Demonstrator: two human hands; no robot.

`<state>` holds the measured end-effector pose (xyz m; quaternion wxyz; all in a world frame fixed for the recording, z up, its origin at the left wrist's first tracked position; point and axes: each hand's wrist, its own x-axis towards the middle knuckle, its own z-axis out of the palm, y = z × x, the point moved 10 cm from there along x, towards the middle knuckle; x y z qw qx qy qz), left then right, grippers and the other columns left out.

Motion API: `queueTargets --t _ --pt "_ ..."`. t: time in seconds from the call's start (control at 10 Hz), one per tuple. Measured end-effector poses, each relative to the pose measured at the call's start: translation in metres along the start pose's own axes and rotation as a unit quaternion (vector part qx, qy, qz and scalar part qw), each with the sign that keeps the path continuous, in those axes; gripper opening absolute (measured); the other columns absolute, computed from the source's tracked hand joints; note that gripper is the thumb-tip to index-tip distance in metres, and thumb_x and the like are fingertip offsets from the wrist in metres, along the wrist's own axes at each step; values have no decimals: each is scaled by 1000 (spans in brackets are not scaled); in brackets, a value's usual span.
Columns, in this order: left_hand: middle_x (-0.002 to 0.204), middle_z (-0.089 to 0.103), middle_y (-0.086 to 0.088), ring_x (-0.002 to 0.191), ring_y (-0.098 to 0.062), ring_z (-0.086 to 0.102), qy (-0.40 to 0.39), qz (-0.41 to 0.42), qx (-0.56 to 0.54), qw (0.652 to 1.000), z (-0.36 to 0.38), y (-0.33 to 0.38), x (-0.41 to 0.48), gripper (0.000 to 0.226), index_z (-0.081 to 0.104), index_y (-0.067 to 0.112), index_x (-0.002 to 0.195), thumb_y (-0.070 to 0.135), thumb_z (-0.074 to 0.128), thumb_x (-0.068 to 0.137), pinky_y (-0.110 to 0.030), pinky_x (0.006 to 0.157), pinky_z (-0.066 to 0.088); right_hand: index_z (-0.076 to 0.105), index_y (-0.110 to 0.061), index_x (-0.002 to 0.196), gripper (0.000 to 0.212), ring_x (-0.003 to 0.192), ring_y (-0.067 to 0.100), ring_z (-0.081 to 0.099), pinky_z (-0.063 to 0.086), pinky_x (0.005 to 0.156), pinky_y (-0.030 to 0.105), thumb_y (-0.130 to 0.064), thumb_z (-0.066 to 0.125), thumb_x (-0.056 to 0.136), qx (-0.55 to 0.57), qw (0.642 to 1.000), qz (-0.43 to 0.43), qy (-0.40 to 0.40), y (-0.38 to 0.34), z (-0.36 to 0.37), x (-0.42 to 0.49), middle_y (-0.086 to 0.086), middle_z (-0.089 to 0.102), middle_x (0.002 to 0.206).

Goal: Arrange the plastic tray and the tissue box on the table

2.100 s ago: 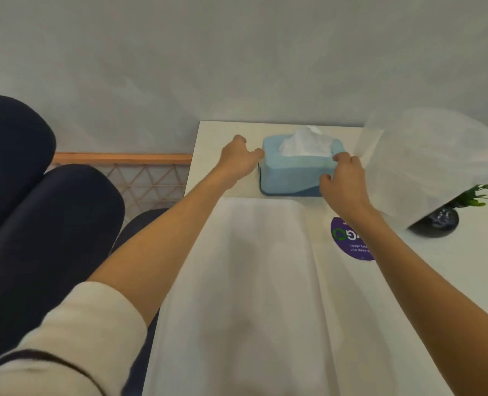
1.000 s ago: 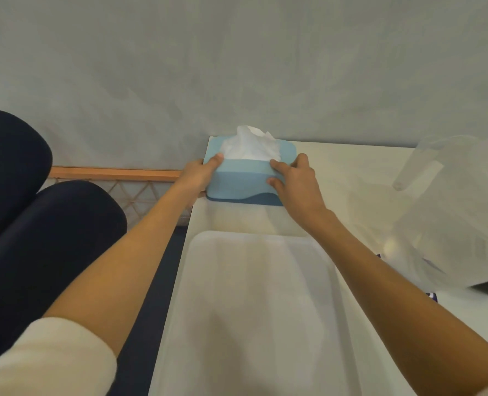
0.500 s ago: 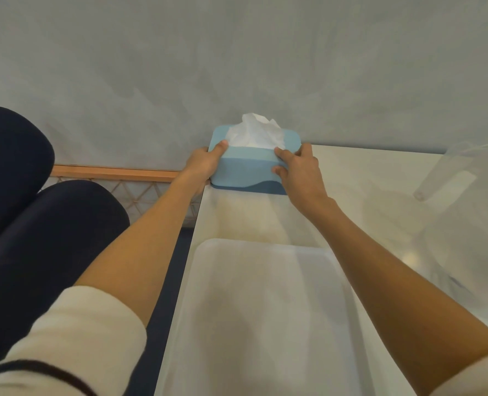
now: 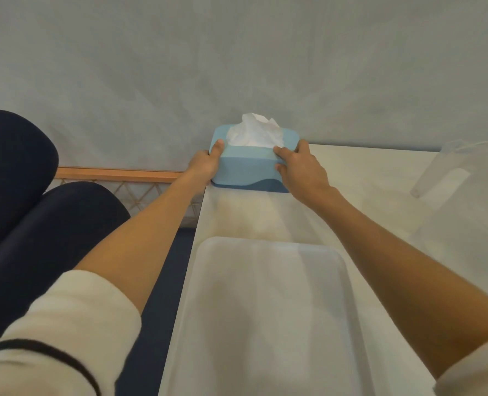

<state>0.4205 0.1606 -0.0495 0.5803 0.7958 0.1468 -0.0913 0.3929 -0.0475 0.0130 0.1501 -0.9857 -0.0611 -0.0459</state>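
At table's (image 4: 365,178) far-left corner, tissue box (image 4: 248,171) lengthwise along wall

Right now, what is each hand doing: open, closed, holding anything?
Left hand: closed on the left end of the tissue box.
Right hand: closed on the box's right end, fingers over its front.

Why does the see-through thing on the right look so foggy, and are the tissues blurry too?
In the head view, the clear jug near the right edge looks soft and washed out; the tissue box, gripped by the left hand and right hand, is fairly sharp; the tray looks hazy.
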Motion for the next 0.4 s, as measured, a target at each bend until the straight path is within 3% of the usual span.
queueTargets --t 0.1,0.2,0.3,0.4 --pt "120 58 -9 108 -26 55 -7 -3 30 1000 -2 -1 -16 80 51 2 131 68 30 91 -39 97 47 31 -24 143 49 102 39 55 48 90 48 -28 45 96 -60 996 -17 -56 -1 2 -2 18 36 134" --pt "114 57 -11 100 -26 52 -11 3 94 995 -5 -5 -33 75 53 2 127 64 28 93 -37 89 42 13 -27 149 67 105 40 52 43 92 52 -25 50 93 -81 993 -16 -89 -2 3 -18 18 29 141" --pt "99 57 -10 90 -24 51 -14 32 162 986 -8 -6 -52 46 58 9 103 50 37 98 -34 81 40 8 -24 150 72 105 41 50 42 90 51 -19 49 91 -97 993 2 -71 -1 -1 -39 18 28 142" --pt "104 59 -14 97 -27 55 20 89 218 972 -11 -2 -76 28 60 6 110 27 50 96 -32 80 40 7 -23 150 73 109 39 48 41 93 52 -19 48 90 -127 989 -8 -70 -5 -1 -59 18 28 143"
